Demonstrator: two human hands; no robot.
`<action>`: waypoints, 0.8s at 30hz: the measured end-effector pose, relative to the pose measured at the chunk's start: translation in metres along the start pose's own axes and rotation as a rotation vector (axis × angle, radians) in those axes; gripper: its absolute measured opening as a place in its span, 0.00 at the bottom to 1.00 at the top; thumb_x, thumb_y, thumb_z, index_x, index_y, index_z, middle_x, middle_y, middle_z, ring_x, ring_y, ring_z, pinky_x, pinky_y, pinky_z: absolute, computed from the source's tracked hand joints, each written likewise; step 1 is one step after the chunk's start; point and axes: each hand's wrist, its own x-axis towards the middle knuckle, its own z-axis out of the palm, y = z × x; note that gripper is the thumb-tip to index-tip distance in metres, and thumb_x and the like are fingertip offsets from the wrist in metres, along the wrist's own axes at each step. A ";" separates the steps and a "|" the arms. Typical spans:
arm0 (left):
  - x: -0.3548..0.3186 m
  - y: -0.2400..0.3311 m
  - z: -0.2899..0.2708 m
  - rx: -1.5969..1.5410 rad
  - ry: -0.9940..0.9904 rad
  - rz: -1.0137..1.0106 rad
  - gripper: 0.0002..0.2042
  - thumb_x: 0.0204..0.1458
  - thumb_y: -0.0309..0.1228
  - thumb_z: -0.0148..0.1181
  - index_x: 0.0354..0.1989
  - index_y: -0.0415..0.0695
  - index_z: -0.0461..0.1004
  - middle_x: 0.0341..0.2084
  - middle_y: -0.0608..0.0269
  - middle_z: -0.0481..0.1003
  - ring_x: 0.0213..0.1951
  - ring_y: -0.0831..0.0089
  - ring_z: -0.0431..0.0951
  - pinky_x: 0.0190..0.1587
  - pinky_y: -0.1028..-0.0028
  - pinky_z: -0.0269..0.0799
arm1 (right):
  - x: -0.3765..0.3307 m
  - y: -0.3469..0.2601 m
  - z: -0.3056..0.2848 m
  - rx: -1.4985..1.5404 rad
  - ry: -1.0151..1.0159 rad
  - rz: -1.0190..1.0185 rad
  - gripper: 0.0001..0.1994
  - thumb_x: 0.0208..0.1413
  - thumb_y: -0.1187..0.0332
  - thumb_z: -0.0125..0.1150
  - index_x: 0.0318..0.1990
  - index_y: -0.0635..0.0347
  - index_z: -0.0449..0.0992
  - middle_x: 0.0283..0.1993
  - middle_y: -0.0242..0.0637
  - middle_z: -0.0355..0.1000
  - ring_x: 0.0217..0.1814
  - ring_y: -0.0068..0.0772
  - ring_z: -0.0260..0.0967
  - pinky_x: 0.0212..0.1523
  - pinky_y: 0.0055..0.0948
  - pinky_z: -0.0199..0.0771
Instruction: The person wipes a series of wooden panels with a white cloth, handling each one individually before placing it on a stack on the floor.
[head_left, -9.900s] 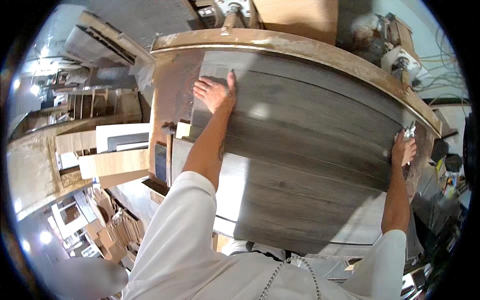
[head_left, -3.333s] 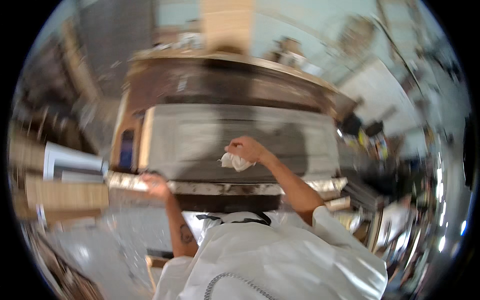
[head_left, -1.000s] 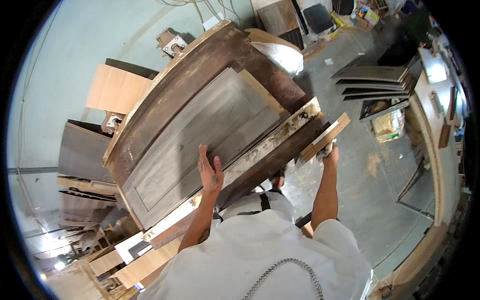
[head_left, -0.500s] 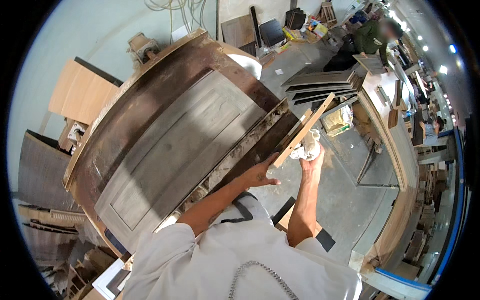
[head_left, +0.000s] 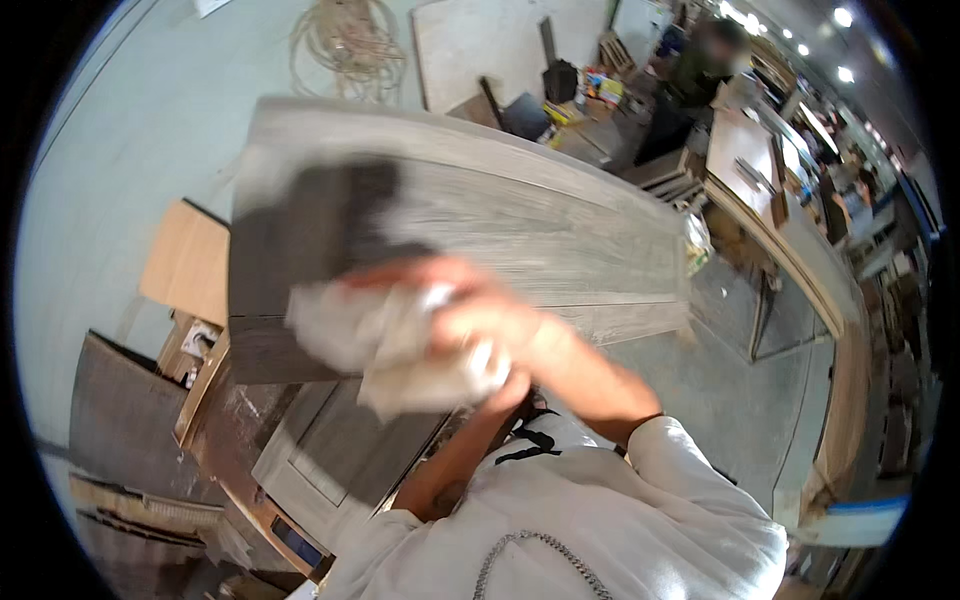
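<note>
My right hand (head_left: 475,310), smeared by motion, is closed around a crumpled white cloth (head_left: 345,335). The cloth is in front of the face of a grey wood-grain door panel (head_left: 540,225); whether it touches the panel I cannot tell. This panel is tilted up with its broad face toward me, and a dark shadow falls on its left part. My left hand (head_left: 508,392) is at the panel's near edge, its fingers hidden behind my right hand and the cloth. Below, a second grey panel (head_left: 335,445) lies on a brown workbench (head_left: 235,425).
Wooden boards (head_left: 190,262) lean by the wall at left. A coiled hose or cable (head_left: 350,50) hangs on the far wall. To the right stands a wooden-edged table frame (head_left: 775,235). Beyond it a person in dark green (head_left: 695,75) is near a worktable.
The panel, seen edge-on before, now faces me over the bench. My right hand has swung left with the cloth, across the panel's face and in front of my left hand.
</note>
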 end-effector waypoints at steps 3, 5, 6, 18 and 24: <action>-0.043 0.128 0.016 -0.275 0.152 0.005 0.25 0.59 0.43 0.47 0.54 0.32 0.65 0.49 0.48 0.70 0.40 0.57 0.77 0.44 0.61 0.77 | 0.005 0.040 0.039 -0.352 -0.464 0.145 0.34 0.31 0.72 0.55 0.56 0.65 0.70 0.56 0.48 0.70 0.58 0.38 0.66 0.59 0.28 0.63; -0.058 0.169 -0.001 -0.376 0.238 0.069 0.30 0.61 0.49 0.45 0.56 0.30 0.63 0.51 0.44 0.70 0.39 0.53 0.79 0.42 0.59 0.81 | -0.018 0.091 0.013 -0.202 -0.638 0.269 0.31 0.36 0.66 0.58 0.54 0.69 0.71 0.55 0.48 0.70 0.57 0.41 0.67 0.59 0.35 0.63; -0.054 0.169 -0.025 -0.357 0.254 0.191 0.30 0.62 0.49 0.43 0.55 0.29 0.63 0.50 0.45 0.70 0.40 0.53 0.79 0.44 0.57 0.80 | -0.037 0.109 -0.008 -0.121 -0.643 0.476 0.31 0.40 0.62 0.60 0.53 0.72 0.71 0.56 0.49 0.69 0.58 0.42 0.66 0.60 0.37 0.62; -0.072 0.178 -0.261 -0.522 0.696 0.495 0.06 0.55 0.25 0.56 0.38 0.38 0.75 0.37 0.56 0.77 0.41 0.61 0.79 0.46 0.52 0.81 | 0.129 0.231 -0.204 0.270 0.408 0.584 0.20 0.60 0.53 0.52 0.45 0.63 0.71 0.36 0.45 0.75 0.32 0.38 0.75 0.27 0.38 0.77; -0.033 0.196 -0.350 -0.599 0.748 0.413 0.05 0.54 0.22 0.56 0.39 0.39 0.72 0.38 0.57 0.76 0.43 0.62 0.78 0.48 0.51 0.79 | 0.198 0.281 -0.214 0.258 0.647 0.686 0.15 0.60 0.59 0.54 0.40 0.66 0.73 0.35 0.44 0.76 0.32 0.38 0.75 0.33 0.37 0.78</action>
